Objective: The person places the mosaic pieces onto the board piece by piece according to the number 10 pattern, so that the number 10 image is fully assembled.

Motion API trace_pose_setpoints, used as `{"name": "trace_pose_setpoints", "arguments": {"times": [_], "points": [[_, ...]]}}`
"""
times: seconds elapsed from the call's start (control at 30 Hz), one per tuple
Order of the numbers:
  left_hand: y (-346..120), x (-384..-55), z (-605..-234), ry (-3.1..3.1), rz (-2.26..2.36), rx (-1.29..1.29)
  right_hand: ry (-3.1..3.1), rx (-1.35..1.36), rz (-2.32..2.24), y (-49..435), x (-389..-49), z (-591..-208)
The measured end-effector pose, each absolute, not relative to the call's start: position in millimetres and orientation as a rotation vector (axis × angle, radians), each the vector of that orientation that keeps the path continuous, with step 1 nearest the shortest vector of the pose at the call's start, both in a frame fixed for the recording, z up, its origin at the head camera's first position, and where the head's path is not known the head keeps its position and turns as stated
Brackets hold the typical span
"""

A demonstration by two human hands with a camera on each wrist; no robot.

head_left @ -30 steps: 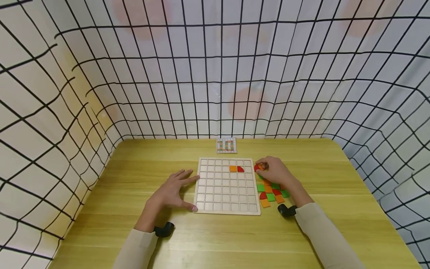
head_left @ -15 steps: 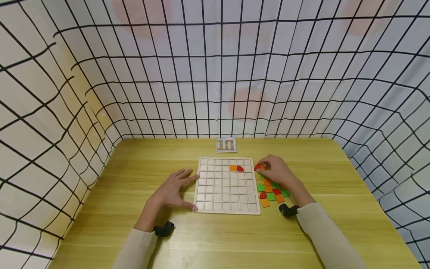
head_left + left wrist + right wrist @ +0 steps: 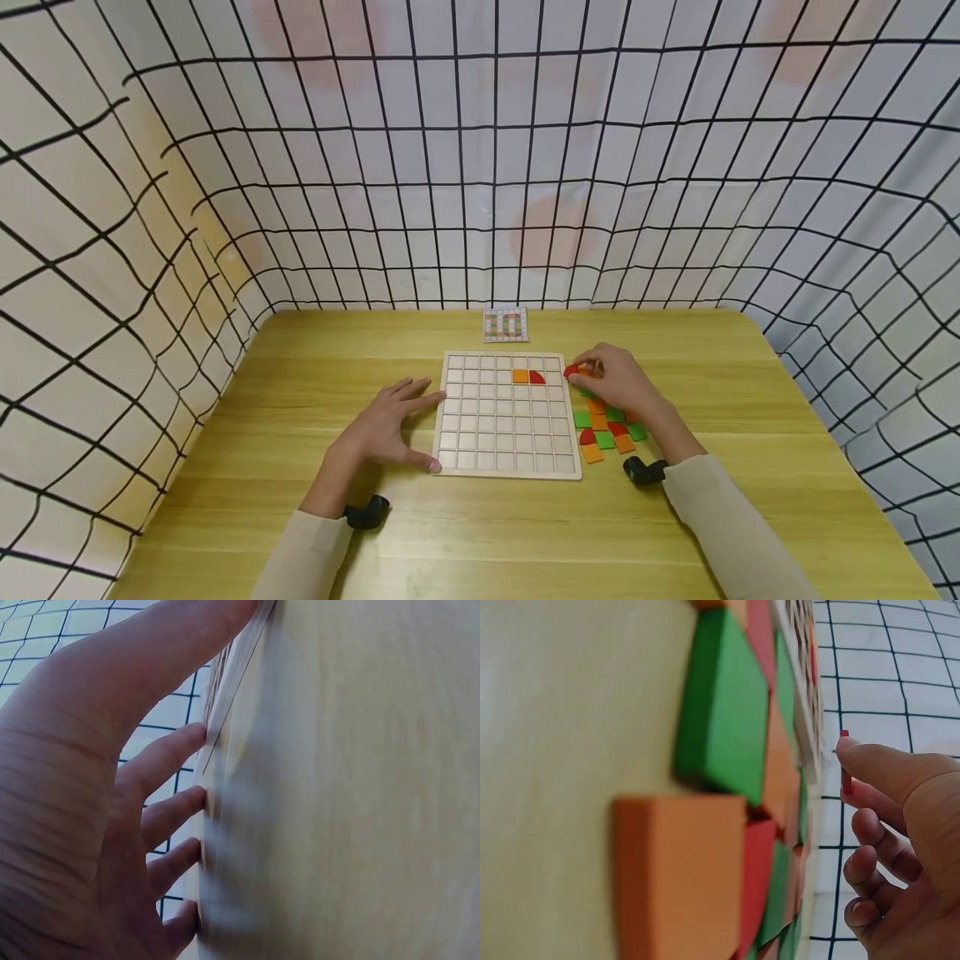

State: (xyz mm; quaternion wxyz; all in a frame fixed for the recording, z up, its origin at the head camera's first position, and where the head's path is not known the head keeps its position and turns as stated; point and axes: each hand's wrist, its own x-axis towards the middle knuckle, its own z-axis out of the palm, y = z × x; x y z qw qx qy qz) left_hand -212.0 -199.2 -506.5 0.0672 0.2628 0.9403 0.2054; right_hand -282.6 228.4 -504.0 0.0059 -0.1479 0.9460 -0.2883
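A pale wooden grid board [image 3: 487, 425] lies mid-table. An orange square tile [image 3: 521, 377] and a red quarter-round tile [image 3: 537, 377] sit side by side in its upper right cells. My left hand [image 3: 390, 423] spreads its fingers along the board's left side, thumb at the lower left corner and index fingertip at the edge. Between thumb and index finger my right hand [image 3: 617, 379] pinches another red quarter-round tile [image 3: 572, 370], just off the board's upper right edge. In the right wrist view that red tile [image 3: 846, 761] shows edge-on, raised above the table tiles.
Several green, orange and red tiles [image 3: 604, 439] lie crowded right of the board, partly under my right hand. A small printed pattern card [image 3: 506, 325] lies behind the board. White cloth with a black grid [image 3: 480, 200] walls the wooden table [image 3: 480, 542] at the back and sides.
My right hand has shifted slightly left and back, bringing the pinched red tile nearer the board's edge. My left hand has stayed put.
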Motion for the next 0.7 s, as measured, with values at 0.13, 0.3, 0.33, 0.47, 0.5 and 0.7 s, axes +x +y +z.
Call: {"name": "trace_pose_setpoints", "arguments": {"times": [0.13, 0.3, 0.33, 0.47, 0.5, 0.7], "points": [[-198, -212, -507, 2.837, 0.618, 0.775, 2.965, -0.484, -0.931, 221, -281, -497], [-198, -212, -507, 2.839, 0.627, 0.776, 2.944, -0.500, -0.980, 208, -282, -492], [-198, -212, -507, 2.840, 0.630, 0.777, 2.939, -0.509, -0.989, 205, -283, -492], [-198, -212, -506, 2.847, 0.629, 0.776, 2.934, -0.563, -1.007, 192, -286, -491], [-198, -212, -507, 2.849, 0.628, 0.777, 2.931, -0.580, -1.011, 188, -286, -491], [-198, -213, -508, 2.849, 0.629, 0.790, 2.880, -0.609, -1.064, 169, -289, -493]]}}
